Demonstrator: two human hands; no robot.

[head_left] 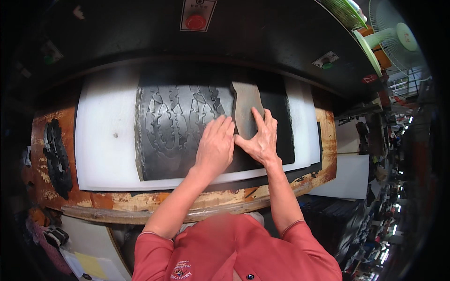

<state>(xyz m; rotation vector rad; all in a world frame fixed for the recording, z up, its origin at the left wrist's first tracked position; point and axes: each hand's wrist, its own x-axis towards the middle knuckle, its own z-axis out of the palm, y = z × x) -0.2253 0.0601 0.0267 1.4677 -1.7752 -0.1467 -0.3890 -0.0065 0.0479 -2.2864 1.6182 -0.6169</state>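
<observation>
As the long, flat grey-brown block with wavy sides [245, 96] lay on the smooth black sheet [161, 168], right of the middle of the worn orange-brown wooden desk [112, 201], the bare right hand [263, 140] was the nearer one and touched it. That hand was partly open, thumb by the block's near left corner and fingers spread at its right side; how firmly it held, I could not tell. The bare left hand [215, 143] was open and flat, fingers together, its tips just beside the block's left side; whether they touched it could not be made out. From the left hand, the block lay to the right and toward the far edge of the desk; from the right hand, toward the far edge and slightly left.

Its long axis ran between the near and far edges, the far end leaning a little toward the left edge. The broad end pointed at the far edge, while the right hand partly hid the near end. Left of the block, long jagged outlines [178, 117] marked the sheet, which lay on a white board [108, 136]
</observation>
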